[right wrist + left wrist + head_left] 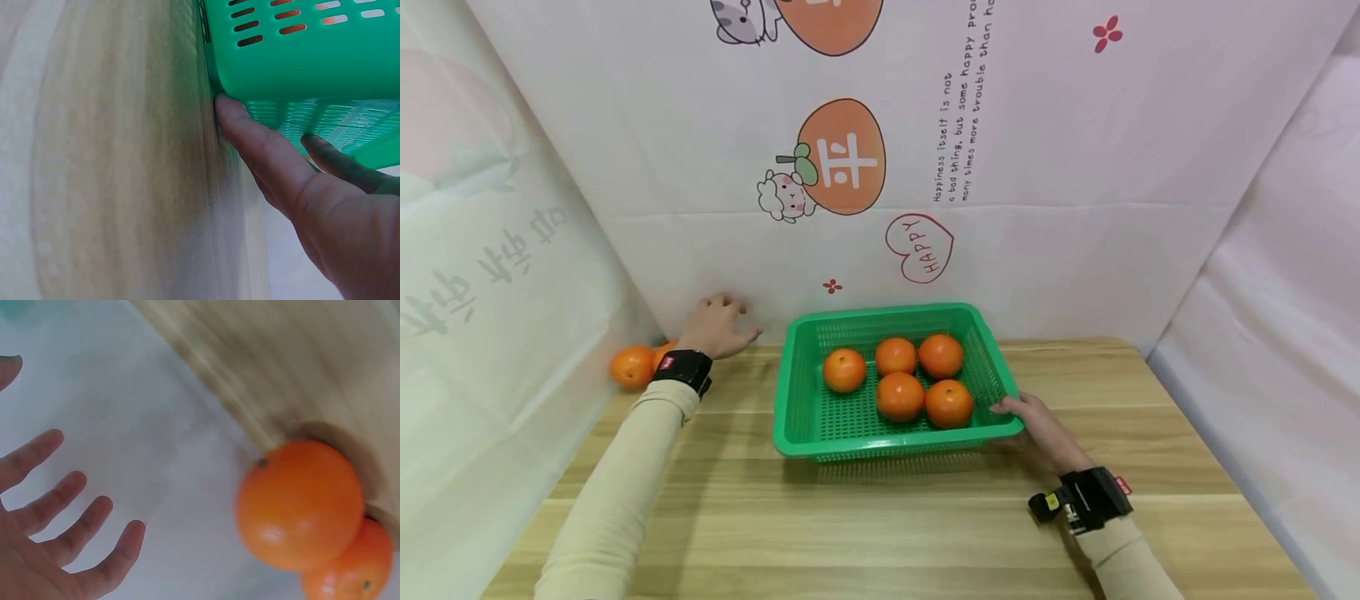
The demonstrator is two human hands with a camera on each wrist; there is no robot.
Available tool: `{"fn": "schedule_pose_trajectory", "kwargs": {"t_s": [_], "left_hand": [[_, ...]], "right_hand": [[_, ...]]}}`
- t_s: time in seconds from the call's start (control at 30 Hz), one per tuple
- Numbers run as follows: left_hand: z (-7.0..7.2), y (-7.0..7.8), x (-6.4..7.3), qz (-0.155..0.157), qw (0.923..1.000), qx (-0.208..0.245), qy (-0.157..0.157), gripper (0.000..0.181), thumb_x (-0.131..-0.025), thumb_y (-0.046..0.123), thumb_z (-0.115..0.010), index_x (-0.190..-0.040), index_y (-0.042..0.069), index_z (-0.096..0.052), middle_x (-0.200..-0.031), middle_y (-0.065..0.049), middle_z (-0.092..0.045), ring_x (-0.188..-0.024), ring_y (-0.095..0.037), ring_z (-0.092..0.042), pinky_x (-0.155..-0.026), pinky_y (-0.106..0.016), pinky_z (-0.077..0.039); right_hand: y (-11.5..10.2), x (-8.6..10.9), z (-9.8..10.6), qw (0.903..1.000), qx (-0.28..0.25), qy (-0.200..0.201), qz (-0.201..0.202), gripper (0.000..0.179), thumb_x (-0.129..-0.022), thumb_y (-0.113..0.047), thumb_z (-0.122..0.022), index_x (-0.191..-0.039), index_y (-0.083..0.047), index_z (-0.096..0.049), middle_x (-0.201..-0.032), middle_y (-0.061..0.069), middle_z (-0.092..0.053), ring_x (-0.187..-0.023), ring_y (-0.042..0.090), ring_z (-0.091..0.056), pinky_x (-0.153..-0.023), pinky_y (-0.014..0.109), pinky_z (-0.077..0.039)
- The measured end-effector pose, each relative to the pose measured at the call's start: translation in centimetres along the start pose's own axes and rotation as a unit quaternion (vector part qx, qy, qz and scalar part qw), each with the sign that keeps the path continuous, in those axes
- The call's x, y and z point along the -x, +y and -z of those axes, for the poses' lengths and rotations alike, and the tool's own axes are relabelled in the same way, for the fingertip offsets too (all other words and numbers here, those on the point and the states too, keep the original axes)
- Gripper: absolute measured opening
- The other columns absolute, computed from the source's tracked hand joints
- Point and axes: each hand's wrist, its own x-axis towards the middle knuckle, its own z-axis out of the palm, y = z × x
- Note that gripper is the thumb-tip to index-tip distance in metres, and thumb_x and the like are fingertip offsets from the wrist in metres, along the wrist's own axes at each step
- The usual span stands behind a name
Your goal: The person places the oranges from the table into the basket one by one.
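A green plastic basket [820,443] with slotted sides stands on the wooden table, holding several oranges [900,397]. At its front right corner my right hand [1043,429] grips the basket, one digit over the rim and others lower down. The right wrist view shows fingers [269,150] against the basket wall [300,69]. My left hand [718,327] is raised by the back wall, fingers spread, with nothing in it. Two oranges lie beside its wrist; the nearer orange [300,506] partly covers the other orange [350,565] in the left wrist view.
White printed cloth [1037,167] rises behind the table and on both sides. The wooden tabletop [850,533] extends in front of the basket. The left pair of oranges [632,367] sits in the back left corner, close to the cloth.
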Motion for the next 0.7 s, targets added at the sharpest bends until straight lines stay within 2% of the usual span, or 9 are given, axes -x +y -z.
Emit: {"fn": "schedule_pose_trajectory", "kwargs": {"t_s": [0.3,0.47,0.7], "left_hand": [[-1.3,-3.8,1.4,0.037,0.9991,-0.018,0.003,0.061,-0.097,0.05,-0.062,-0.134,0.001,-0.064,-0.139,-0.036,-0.053,-0.122,-0.06,-0.051,-0.09,-0.073,-0.052],[-1.8,-5.6,2.1,0.064,0.9979,-0.004,-0.012,0.065,-0.097,0.049,-0.06,-0.14,0.001,-0.059,-0.143,-0.037,-0.047,-0.126,-0.061,-0.045,-0.091,-0.076,-0.05],[-1.8,-7.6,2.7,0.063,0.9973,0.004,-0.038,0.073,-0.098,0.053,-0.061,-0.143,-0.005,-0.055,-0.143,-0.042,-0.045,-0.128,-0.066,-0.044,-0.096,-0.077,-0.047]], "right_hand": [[0.0,0.0,0.1,1.0,0.005,0.0,0.0,0.07,-0.102,-0.021,-0.049,-0.162,0.005,-0.025,-0.155,0.033,-0.043,-0.119,0.019,-0.067,-0.101,0.038,-0.056],[0.1,0.0,0.1,1.0,0.005,-0.003,0.001,0.07,-0.102,-0.021,-0.049,-0.163,0.005,-0.024,-0.155,0.033,-0.043,-0.118,0.018,-0.068,-0.101,0.039,-0.056],[0.1,0.0,0.1,1.0,0.006,-0.003,0.004,0.07,-0.102,-0.021,-0.048,-0.163,0.003,-0.023,-0.156,0.033,-0.043,-0.119,0.019,-0.067,-0.101,0.039,-0.056]]}}
